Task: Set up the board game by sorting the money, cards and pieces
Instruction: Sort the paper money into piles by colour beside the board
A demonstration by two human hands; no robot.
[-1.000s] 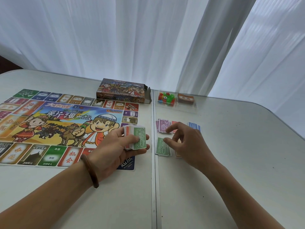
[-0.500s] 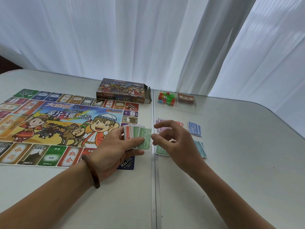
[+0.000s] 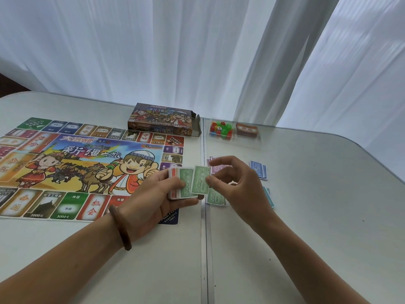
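Green 500 note (image 3: 200,179) is being pinched at its right edge by right hand (image 3: 238,189), left hand (image 3: 153,200) gripping the money stack (image 3: 187,190). Probably light, floppy, slippery paper.

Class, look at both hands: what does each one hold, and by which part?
The left hand grips the money stack from beneath, thumb on its face. The right hand pinches the top green 500 note at its right edge.

"500" on green note (image 3: 200,179), apparently
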